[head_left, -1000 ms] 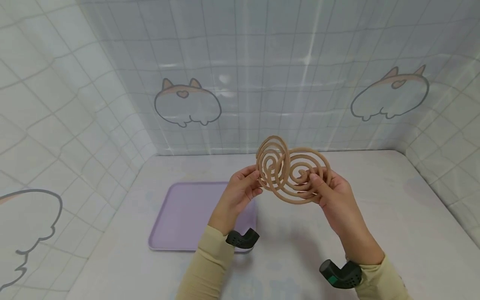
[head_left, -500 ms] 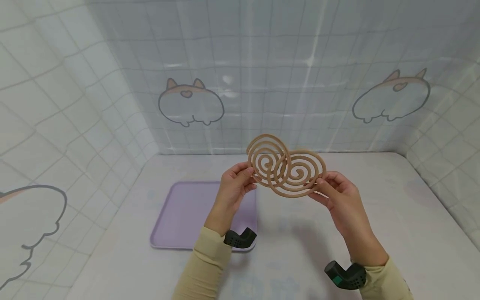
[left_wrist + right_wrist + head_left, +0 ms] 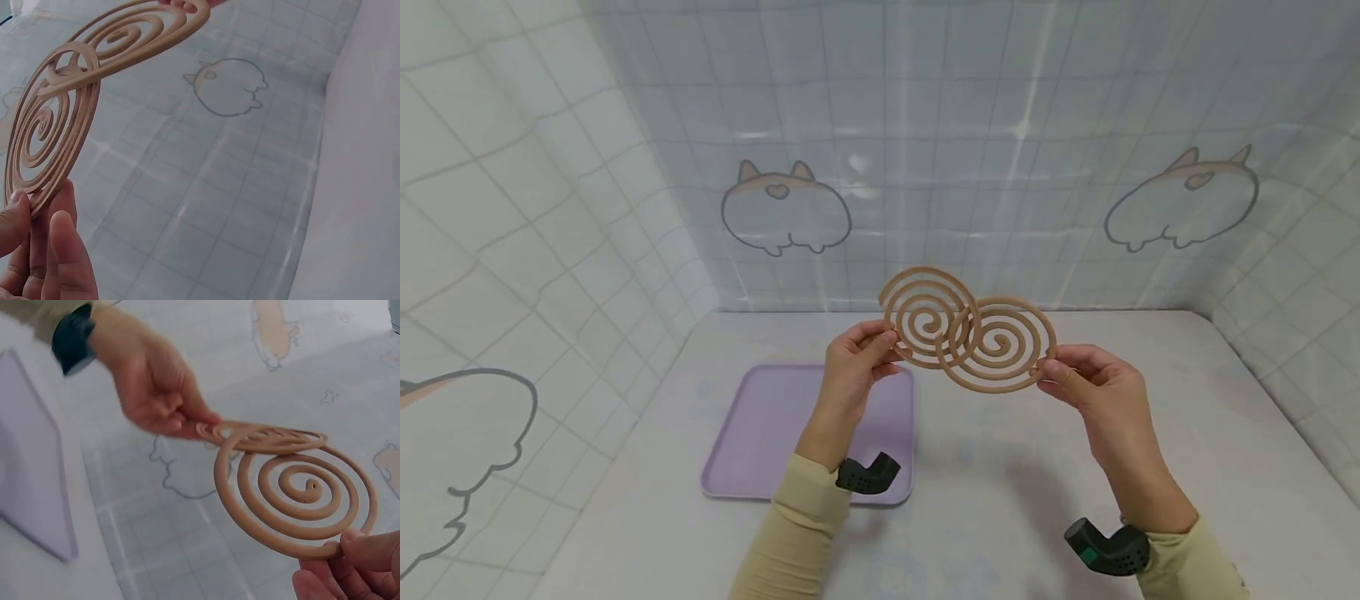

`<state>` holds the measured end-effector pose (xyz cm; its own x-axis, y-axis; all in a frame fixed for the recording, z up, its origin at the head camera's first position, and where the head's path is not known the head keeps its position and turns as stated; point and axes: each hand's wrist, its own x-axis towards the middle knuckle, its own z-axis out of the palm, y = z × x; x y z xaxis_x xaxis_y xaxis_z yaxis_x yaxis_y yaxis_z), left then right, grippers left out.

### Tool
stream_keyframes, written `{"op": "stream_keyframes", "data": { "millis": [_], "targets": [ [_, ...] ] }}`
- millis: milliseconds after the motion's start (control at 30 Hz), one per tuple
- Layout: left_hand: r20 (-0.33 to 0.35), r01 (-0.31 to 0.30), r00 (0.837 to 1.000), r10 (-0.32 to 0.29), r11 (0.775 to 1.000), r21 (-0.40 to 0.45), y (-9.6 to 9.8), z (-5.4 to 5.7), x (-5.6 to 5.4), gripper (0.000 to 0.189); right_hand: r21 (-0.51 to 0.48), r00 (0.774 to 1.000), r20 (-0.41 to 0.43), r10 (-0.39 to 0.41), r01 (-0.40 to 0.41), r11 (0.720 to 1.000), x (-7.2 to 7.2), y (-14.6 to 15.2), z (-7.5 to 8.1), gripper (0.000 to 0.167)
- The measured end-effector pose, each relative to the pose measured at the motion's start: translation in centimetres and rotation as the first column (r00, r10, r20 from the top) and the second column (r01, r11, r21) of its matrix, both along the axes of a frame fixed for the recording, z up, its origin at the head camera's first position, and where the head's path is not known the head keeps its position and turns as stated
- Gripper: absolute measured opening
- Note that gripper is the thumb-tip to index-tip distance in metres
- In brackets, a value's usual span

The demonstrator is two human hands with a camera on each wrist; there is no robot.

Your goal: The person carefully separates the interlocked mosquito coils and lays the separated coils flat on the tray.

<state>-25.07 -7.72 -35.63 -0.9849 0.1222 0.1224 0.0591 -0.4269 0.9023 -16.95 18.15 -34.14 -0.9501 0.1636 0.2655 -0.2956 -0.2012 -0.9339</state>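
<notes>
Two tan mosquito coils overlap in the head view, their outer rings crossing in the middle. The left coil (image 3: 929,323) is pinched at its lower left edge by my left hand (image 3: 850,367), thumb in front. My right hand (image 3: 1108,396) grips the right coil (image 3: 1000,342) by its outer ring, at the right edge. Both are held up above the table. Seen from the left wrist, the coils are set at an angle to each other. In the right wrist view, the right coil's spiral (image 3: 310,487) faces the camera and the other one appears nearly edge-on.
A shallow lilac tray (image 3: 775,433) lies on the white table (image 3: 985,500), below and left of the hands. Behind the table rises a tiled-pattern backdrop (image 3: 970,167) with cartoon animal prints, and similar walls stand at both sides.
The left coil has turned from steeply angled to nearly facing the head camera. My hands have drawn apart, left hand leftward, right hand rightward, and the right fingers have shifted to the coil's outer edge.
</notes>
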Motion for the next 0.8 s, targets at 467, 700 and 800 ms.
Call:
{"op": "stream_keyframes", "data": {
  "millis": [467, 700, 800],
  "targets": [
    [-0.202, -0.175, 0.975, 0.096, 0.892, -0.418, -3.5, 2.3, -0.4, 0.019, 0.571, 0.985, -0.026, -0.168, 0.153, 0.807, 0.2, 0.7, 1.6, 0.026],
    [-0.329, -0.235, 0.943, 0.044, 0.788, -0.569, -5.4, 2.9, -0.3, 0.018, 0.669, 0.987, -0.017, -0.157, 0.128, 0.732, 0.3, 0.7, 1.4, 0.024],
    [-0.355, -0.266, 0.934, 0.033, 0.728, -0.631, -6.5, 3.1, -0.1, 0.015, 0.688, 0.989, -0.02, -0.149, 0.122, 0.716, 0.4, 0.9, 1.2, 0.024]
  ]
}}
